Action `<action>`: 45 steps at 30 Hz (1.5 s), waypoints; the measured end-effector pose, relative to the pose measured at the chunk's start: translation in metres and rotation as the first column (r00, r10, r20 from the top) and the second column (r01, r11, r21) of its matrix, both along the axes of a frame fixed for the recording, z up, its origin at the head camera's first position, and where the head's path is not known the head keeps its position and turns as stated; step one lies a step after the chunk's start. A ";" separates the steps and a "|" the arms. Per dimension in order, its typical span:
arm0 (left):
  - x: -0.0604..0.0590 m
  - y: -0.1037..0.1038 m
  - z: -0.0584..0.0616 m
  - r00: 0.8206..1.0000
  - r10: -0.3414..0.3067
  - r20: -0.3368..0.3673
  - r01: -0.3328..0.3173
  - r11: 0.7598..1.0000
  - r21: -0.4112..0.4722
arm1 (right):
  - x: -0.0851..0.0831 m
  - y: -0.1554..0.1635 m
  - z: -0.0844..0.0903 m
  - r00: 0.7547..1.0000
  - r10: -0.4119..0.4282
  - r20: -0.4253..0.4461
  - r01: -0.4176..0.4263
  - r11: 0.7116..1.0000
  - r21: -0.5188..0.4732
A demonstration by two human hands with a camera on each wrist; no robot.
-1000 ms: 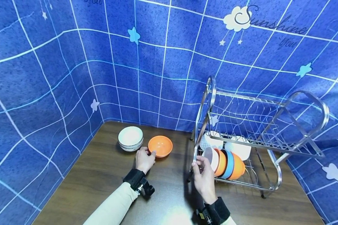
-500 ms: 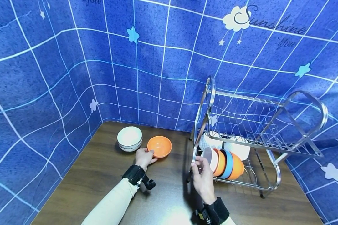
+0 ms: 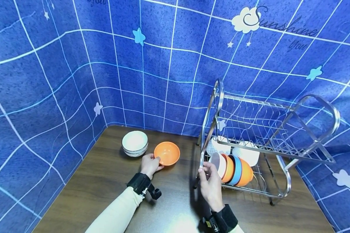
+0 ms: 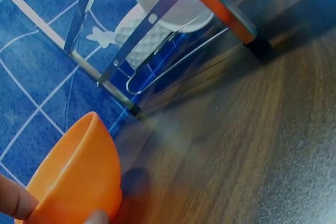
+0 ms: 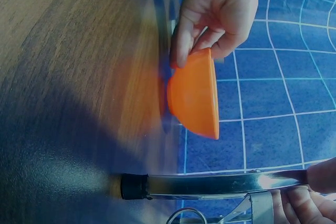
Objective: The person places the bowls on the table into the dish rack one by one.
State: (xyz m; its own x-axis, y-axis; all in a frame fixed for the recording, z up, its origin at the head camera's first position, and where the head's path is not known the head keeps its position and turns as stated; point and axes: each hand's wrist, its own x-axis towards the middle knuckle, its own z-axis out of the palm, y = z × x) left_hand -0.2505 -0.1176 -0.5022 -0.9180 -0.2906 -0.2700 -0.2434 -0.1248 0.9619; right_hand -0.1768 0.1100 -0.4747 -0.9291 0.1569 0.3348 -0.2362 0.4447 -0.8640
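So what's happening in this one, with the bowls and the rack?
A person's left hand grips the near rim of an orange bowl on the wooden table, beside stacked white bowls. The right hand holds the front upright of a metal dish rack, fingers by the first of a row of bowls, white, orange and blue, standing on edge in its lower tier. The upper tier looks empty.

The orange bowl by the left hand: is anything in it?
Empty. The head view looks into the orange bowl and shows only its bare inside; the left hand pinches its near rim.
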 end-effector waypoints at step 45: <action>0.075 0.032 0.057 0.907 -0.341 -0.246 0.350 0.937 -0.008 | 0.030 -0.006 0.044 0.974 0.091 -0.209 -0.109 0.991 -0.073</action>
